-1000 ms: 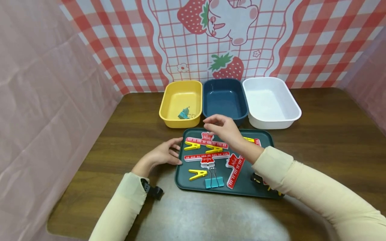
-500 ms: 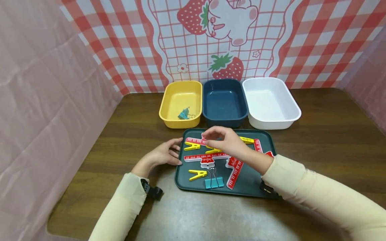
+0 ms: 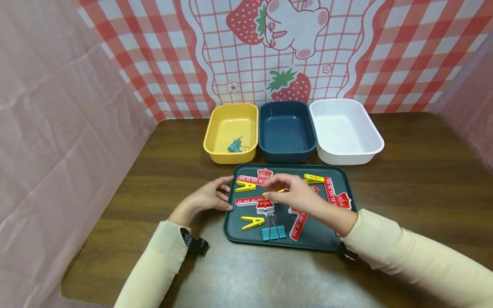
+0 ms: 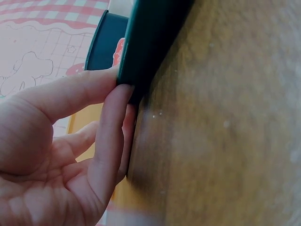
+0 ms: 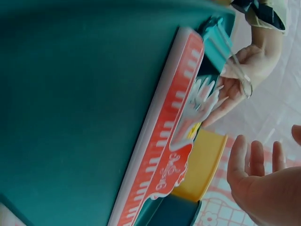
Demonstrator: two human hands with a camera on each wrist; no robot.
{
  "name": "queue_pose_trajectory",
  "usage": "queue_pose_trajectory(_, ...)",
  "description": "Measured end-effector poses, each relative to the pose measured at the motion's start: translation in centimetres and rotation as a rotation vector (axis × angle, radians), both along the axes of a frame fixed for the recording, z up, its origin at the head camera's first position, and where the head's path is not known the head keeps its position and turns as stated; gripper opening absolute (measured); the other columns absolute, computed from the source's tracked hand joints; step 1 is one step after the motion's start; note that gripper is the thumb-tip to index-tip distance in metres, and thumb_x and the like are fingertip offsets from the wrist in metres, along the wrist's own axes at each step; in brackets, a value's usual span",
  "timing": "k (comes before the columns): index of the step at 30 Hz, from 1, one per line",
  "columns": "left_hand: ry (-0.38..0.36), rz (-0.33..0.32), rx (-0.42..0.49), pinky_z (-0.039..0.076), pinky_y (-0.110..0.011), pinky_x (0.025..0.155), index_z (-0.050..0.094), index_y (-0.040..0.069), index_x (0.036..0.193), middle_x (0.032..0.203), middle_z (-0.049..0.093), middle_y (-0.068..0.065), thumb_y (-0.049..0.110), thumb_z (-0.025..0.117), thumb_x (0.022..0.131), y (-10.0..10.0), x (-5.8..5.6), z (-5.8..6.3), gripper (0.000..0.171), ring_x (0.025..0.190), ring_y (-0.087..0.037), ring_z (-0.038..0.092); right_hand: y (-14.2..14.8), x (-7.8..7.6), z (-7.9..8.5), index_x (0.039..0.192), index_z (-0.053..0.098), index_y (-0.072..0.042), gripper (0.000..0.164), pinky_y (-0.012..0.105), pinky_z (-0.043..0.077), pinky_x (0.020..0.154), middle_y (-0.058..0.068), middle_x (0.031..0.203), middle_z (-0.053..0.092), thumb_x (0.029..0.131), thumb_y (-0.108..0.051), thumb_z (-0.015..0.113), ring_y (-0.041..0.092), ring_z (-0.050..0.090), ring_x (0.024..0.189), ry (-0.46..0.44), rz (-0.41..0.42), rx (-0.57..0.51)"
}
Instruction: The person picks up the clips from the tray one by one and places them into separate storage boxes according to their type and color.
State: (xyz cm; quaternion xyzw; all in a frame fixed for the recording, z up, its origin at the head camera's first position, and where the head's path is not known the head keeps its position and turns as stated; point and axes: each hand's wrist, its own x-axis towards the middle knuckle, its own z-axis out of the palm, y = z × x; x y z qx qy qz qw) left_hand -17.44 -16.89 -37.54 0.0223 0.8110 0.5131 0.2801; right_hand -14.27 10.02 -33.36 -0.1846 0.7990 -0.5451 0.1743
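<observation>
In the head view my left hand (image 3: 208,196) is at the left edge of the dark green tray (image 3: 234,231); the left wrist view shows thumb and finger pinching its rim. My right hand (image 3: 294,193), holding nothing, hovers over the middle of the tray, fingers loosely bent and apart. Just by its fingertips is a yellow clothespin (image 3: 272,193), partly hidden. Around it lie red clips with a piano-key pattern, one (image 3: 265,206) just below the fingers and another (image 3: 298,224) partly under the hand. A teal binder clip (image 3: 274,233) lies near the front edge.
Behind the tray stand a yellow bin (image 3: 231,158) with a teal binder clip (image 3: 236,145) inside, a dark blue bin (image 3: 288,156) and a white bin (image 3: 350,158). More yellow clothespins, one (image 3: 252,223) at front left, and a red clip (image 3: 337,199) at right share the tray.
My right hand has drawn back from beside the dark blue bin, down over the middle of the tray near the yellow clothespin. The left hand stays at the tray's edge.
</observation>
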Motion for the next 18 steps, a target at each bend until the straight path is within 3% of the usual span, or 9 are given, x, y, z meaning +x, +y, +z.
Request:
queue_pose_trajectory(11,0.006,0.003,0.023,0.054,-0.032,0.075,0.030,0.014,0.145,0.119,0.044,-0.016,-0.008,0.075,0.071,0.1,0.2,0.1,0.089,0.097,-0.025,0.055,0.7,1.6,-1.0,0.108,0.064,-0.002,0.026,0.030,0.051,0.076,0.006,0.099,0.062,0.085,-0.016,0.066,0.022,0.055,0.091,-0.086,-0.031,0.083)
queue_pose_trajectory(18,0.013,-0.011,0.017,0.054,-0.032,0.075,0.030,0.014,0.145,0.119,0.044,-0.016,-0.007,0.075,0.072,0.1,0.2,0.1,0.089,0.096,-0.025,0.055,1.4,1.8,-1.9,0.105,0.065,0.000,0.024,0.030,0.052,0.076,0.005,0.094,0.064,0.086,-0.014,0.065,0.021,0.056,0.086,-0.127,0.060,0.093)
